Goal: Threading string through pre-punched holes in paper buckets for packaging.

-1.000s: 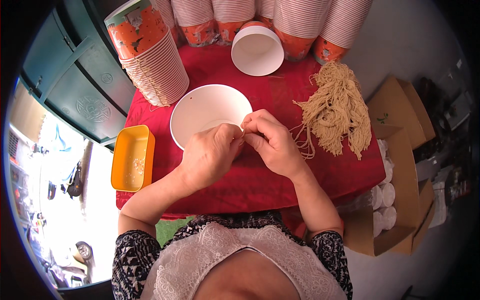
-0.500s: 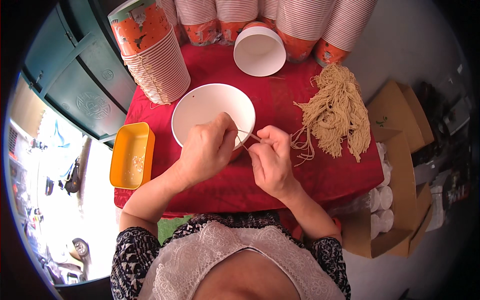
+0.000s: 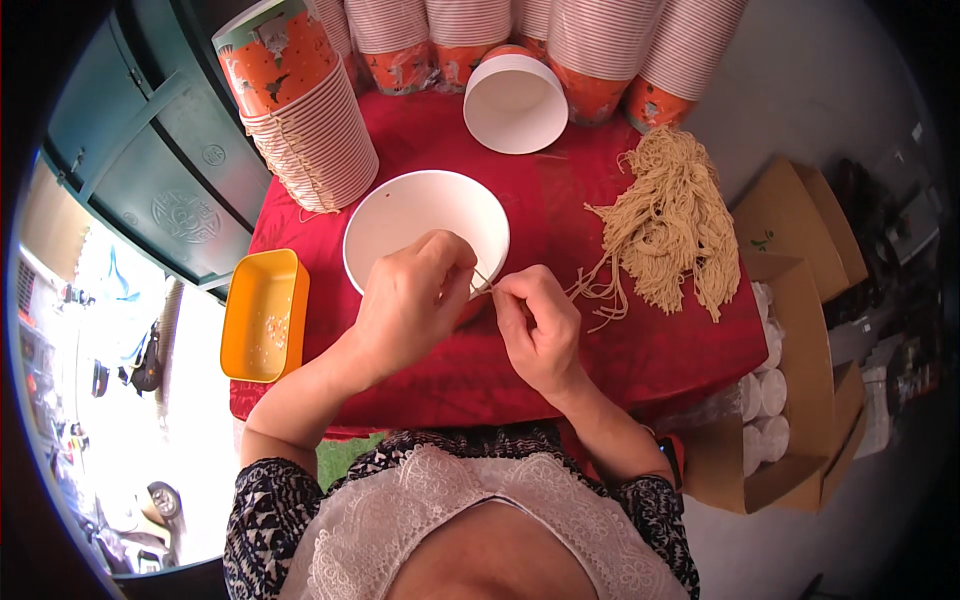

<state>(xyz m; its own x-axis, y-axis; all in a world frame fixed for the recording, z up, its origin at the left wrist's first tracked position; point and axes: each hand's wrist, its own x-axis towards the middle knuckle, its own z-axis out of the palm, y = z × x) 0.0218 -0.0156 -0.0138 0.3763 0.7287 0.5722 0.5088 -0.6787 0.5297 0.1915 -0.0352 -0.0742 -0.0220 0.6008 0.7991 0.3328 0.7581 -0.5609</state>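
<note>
A paper bucket [image 3: 410, 212] with a white inside and a small dark hole near its far rim stands on the table before me. Over its near rim, my left hand [image 3: 418, 295] pinches a thin beige string [image 3: 481, 284]. Just to the right, the fingertips of my right hand [image 3: 540, 322] are closed on the same string close to the rim. A short length of it shows between the two hands. How it is looped or joined to the bucket is hidden by my fingers.
A heap of beige strings [image 3: 675, 225] lies at right on the red tablecloth [image 3: 400, 400]. A yellow tray [image 3: 290, 330] with small bits sits at left. Stacked buckets [image 3: 315, 150] rise behind it; another bucket [image 3: 515, 105] lies tipped at the back. Cardboard boxes [image 3: 790, 340] stand beside the table.
My right hand has moved slightly left and turned, its fingertips closer to my left hand. Less string shows between the hands. The bucket has stayed in place.
</note>
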